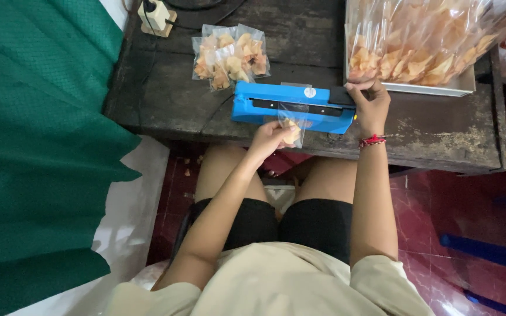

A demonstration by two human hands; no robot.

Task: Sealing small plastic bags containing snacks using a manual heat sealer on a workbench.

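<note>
The left hand (269, 136) pinches a small clear bag (293, 126), its top lying across the blue sealer (291, 107). The right hand (370, 104) grips the sealer's handle end, pressing down.

Sealer (293, 107) set near front edge of tabletop (165, 99), roughly centre. Small bag (293, 124) held in sealer's front, hanging twd the person, gripped by left hand (270, 137). Right hand (370, 105) laid on sealer's right end. Pile of filled bags (231, 55) placed just behind sealer, to the left. Tray (440, 89) w/ more bags positioned at far right, behind right hand. Power socket (156, 16) located at far left corner. Cloth (36, 146) hung left of tabletop.
</note>
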